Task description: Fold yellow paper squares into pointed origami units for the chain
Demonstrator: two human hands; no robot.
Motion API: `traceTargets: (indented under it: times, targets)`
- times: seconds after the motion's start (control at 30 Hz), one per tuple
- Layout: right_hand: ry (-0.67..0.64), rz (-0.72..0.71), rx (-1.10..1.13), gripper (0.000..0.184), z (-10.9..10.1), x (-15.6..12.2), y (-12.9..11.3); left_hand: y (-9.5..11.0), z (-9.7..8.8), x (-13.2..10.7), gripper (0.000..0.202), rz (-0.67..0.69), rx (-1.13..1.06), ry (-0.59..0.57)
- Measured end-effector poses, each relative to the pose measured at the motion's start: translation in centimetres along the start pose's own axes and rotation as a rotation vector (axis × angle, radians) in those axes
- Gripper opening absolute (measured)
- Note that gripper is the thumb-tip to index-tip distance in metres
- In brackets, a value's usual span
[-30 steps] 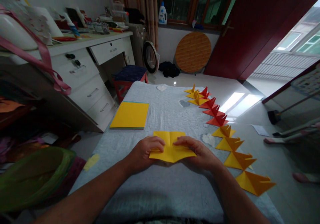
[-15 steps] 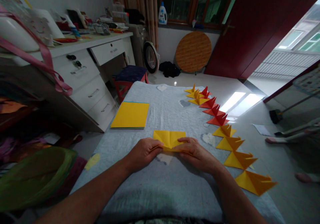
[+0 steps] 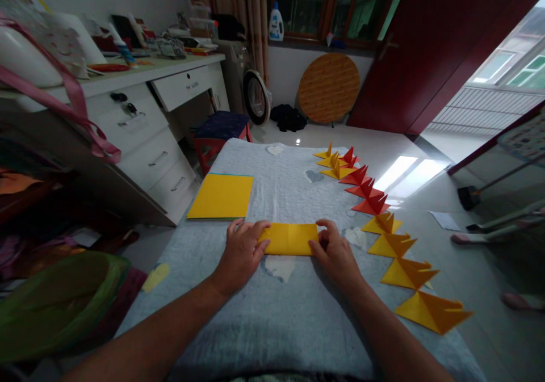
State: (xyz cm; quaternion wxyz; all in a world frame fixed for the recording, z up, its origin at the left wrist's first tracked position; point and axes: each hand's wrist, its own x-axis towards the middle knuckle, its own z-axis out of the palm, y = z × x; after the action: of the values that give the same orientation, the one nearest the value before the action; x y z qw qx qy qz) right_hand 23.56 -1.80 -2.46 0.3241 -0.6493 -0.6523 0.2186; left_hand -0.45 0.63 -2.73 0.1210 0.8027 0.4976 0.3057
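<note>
Yellow paper (image 3: 290,240), folded into a strip, lay near the middle of the cloth-covered tabletop (image 3: 276,319), its left end partly covered by the left hand (image 3: 242,251), which pinched it between thumb and fingers, while the right hand (image 3: 335,252) pinched the right end likewise; both forearms were cut off below. Cloth ran on to the far edge, with a stack of sheets (image 3: 223,196) just beyond the left hand and red figures (image 3: 361,190) and yellow figures (image 3: 394,246) lining the right edge.

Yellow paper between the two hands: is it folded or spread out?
Folded. The yellow paper shows as a narrow strip, unlike the squarish paper stack; the left hand and right hand touch its ends.
</note>
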Motion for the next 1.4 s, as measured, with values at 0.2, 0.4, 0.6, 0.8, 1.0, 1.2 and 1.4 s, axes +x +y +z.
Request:
traceTargets:
  times: [0.2, 0.4, 0.6, 0.8, 1.0, 1.2, 1.4]
  targets:
    - [-0.025, 0.026, -0.117, 0.025, 0.47, 0.32, 0.00, -0.04, 0.07, 0.03, 0.013, 0.090, 0.120, -0.039]
    - [-0.086, 0.059, -0.173, 0.018, 0.28, 0.70, 0.07, -0.40, 0.27, 0.29, 0.013, 0.044, 0.178, -0.099]
    - [-0.085, 0.079, -0.163, 0.017, 0.32, 0.76, 0.05, -0.61, 0.43, 0.56, 0.013, 0.044, 0.195, -0.116]
    - [-0.091, 0.083, -0.168, 0.017, 0.28, 0.74, 0.05, -0.60, 0.48, 0.65, 0.014, 0.053, 0.219, -0.106]
    - [-0.097, 0.080, -0.170, 0.017, 0.24, 0.81, 0.13, -0.37, 0.34, 0.24, 0.019, 0.071, 0.250, -0.101]
    - [-0.102, 0.073, -0.166, 0.016, 0.17, 0.81, 0.21, -0.21, 0.23, 0.12, 0.021, 0.064, 0.276, -0.089]
    - [-0.114, 0.080, -0.166, 0.017, 0.01, 0.87, 0.11, -0.55, 0.48, 0.26, 0.020, 0.067, 0.288, -0.095]
